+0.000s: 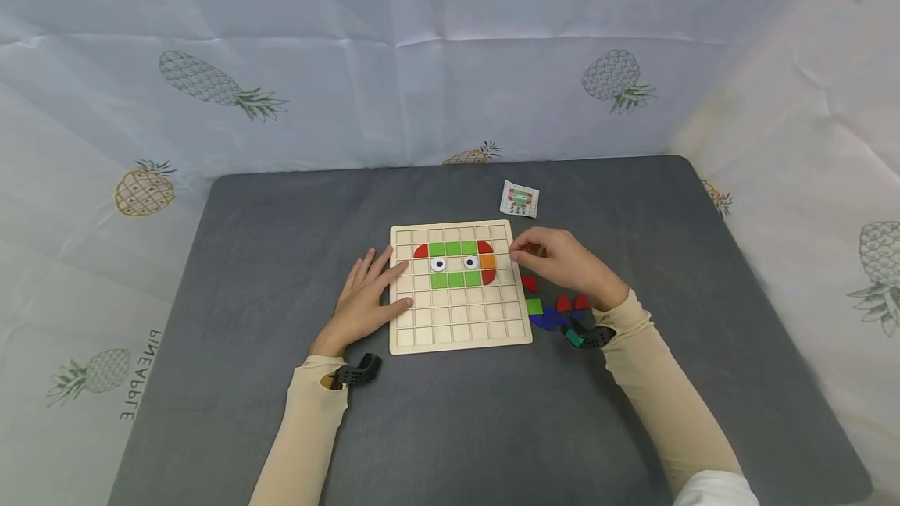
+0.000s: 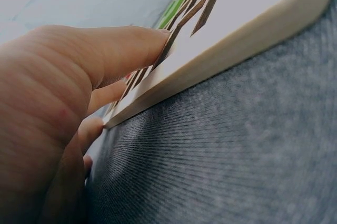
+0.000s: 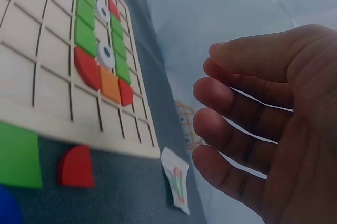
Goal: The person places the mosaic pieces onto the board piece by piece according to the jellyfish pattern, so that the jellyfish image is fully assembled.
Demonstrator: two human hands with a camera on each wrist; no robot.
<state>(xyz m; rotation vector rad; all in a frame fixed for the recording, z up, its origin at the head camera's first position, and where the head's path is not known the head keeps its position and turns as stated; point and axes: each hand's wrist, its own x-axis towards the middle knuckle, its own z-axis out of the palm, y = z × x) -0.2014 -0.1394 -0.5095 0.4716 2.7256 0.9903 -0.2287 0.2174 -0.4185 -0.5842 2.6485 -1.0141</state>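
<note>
A pale wooden grid board (image 1: 460, 332) lies flat on the table. On it sit several green squares (image 1: 452, 249), red rounded pieces (image 1: 488, 277), an orange square (image 1: 487, 261) and two white eye discs (image 1: 471, 262). My left hand (image 1: 360, 307) rests on the board's left edge with fingers spread; in the left wrist view its thumb (image 2: 126, 50) touches the surface. Over the right edge hovers my right hand (image 1: 562, 260), its fingers loosely bent. The right wrist view shows its thumb tip close to the index finger and no piece between them.
Loose pieces lie right of the board: a green square (image 1: 534, 307), red pieces (image 1: 563, 303) and blue ones (image 1: 548, 318), partly beneath the right wrist. A small pattern card (image 1: 520, 200) lies behind the board's far right corner. A pineapple-print cloth (image 1: 422, 100) hangs behind the table.
</note>
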